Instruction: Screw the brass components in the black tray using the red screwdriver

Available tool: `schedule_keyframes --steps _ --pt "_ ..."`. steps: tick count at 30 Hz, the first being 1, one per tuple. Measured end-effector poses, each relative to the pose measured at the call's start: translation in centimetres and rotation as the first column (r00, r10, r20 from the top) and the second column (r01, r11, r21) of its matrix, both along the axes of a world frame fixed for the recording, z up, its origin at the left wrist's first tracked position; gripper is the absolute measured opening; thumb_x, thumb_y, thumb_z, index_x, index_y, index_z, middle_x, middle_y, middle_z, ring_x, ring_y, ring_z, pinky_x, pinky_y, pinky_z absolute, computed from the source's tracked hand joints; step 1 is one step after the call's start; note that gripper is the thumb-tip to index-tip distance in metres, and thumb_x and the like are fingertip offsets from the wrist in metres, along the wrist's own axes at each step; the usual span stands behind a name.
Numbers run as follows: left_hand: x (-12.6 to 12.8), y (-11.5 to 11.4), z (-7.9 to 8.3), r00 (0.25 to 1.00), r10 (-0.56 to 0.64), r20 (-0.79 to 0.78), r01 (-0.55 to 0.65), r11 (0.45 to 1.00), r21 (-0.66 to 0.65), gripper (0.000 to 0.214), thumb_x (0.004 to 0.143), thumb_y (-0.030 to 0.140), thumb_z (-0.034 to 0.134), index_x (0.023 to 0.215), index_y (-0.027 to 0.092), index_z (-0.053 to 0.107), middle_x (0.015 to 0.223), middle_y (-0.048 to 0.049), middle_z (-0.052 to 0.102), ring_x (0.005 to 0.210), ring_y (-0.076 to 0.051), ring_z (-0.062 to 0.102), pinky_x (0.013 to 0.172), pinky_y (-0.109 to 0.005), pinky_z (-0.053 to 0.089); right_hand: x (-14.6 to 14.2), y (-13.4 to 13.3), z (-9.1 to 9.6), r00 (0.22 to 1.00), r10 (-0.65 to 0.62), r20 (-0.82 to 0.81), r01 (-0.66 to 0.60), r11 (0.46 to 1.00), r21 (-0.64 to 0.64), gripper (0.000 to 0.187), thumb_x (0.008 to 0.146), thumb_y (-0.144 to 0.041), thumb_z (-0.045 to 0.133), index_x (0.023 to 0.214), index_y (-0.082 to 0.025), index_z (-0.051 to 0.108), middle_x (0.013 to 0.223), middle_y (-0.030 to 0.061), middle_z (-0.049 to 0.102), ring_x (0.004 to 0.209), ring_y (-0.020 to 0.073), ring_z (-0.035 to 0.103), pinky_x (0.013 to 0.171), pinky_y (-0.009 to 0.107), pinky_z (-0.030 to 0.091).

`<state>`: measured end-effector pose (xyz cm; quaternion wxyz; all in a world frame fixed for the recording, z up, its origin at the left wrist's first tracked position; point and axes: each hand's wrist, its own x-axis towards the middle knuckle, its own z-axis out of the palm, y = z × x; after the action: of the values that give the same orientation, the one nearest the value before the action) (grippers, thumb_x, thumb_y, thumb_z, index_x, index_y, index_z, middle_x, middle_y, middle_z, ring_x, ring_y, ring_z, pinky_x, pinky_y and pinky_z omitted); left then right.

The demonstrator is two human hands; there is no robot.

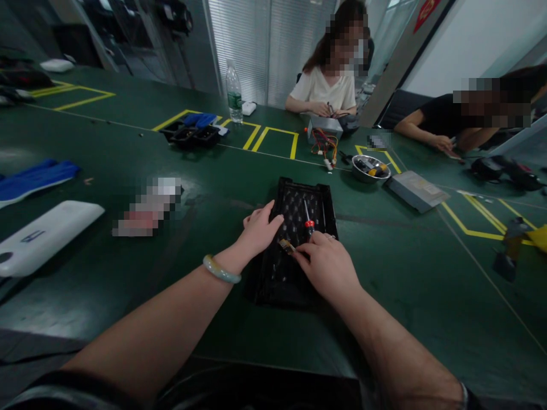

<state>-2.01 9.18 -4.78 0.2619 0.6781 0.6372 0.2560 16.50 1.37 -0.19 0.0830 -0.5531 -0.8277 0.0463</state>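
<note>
Frame centre: left hand [258,232], fingers parted, at left rim of black tray [291,289]; small part [286,246] over tray, right of left hand, pinched in right hand [331,265], which also holds screwdriver [310,225].

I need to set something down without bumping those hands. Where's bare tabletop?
The green table is bare right of the black tray, nearer than the gray panel, and between the left hand and the pixelated item. It's crowded around the steel bowl, wired metal box and gray panel.
</note>
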Motion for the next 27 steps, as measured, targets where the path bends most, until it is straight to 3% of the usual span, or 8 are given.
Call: schedule_keyframes --steps 7,13,19,27 --pt "0.0 0.1 -0.3 1.000 0.000 0.011 0.000 1.000 0.000 0.061 0.100 0.047 0.041 0.157 0.023 0.041 0.155 -0.0113 0.054 0.148 -0.031 0.043 0.124 -0.057 0.025 -0.5 0.4 0.1 0.997 -0.059 -0.046 0.059 0.998 0.020 0.025 0.097 -0.029 0.058 0.090 -0.021 0.080 0.094 0.0085 0.068 0.090 0.0226 0.062 0.085 0.040 0.051" --pt "-0.1 -0.2 0.2 1.000 -0.007 0.012 0.007 1.000 0.002 0.063 0.101 0.050 0.038 0.157 0.022 0.042 0.154 -0.0110 0.055 0.147 -0.032 0.045 0.123 -0.055 0.028 0.3 -1.6 2.0 0.975 -0.105 -0.196 0.118 0.991 0.055 0.016 0.094 -0.029 0.064 0.088 -0.023 0.078 0.087 0.0012 0.068 0.083 0.0153 0.063 0.079 0.032 0.048" --pt "-0.1 -0.3 0.5 1.000 -0.017 0.000 0.017 1.000 0.003 0.063 0.100 0.051 0.040 0.157 0.024 0.041 0.153 -0.0101 0.056 0.146 -0.032 0.045 0.123 -0.054 0.028 1.5 -3.5 3.9 0.935 -0.040 -0.353 -0.003 0.992 -0.122 0.009 0.090 -0.024 0.070 0.086 -0.027 0.077 0.085 -0.0041 0.070 0.077 0.0100 0.063 0.069 0.026 0.045" --pt "-0.2 -0.3 0.6 0.999 -0.045 0.004 0.045 0.999 -0.003 0.065 0.101 0.050 0.040 0.159 0.022 0.038 0.155 -0.0123 0.053 0.147 -0.031 0.044 0.122 -0.056 0.028 1.4 -4.4 3.6 0.981 0.043 -0.191 -0.103 0.943 -0.316 0.011 0.089 -0.021 0.068 0.086 -0.028 0.076 0.083 -0.0060 0.072 0.075 0.0098 0.063 0.071 0.026 0.046"
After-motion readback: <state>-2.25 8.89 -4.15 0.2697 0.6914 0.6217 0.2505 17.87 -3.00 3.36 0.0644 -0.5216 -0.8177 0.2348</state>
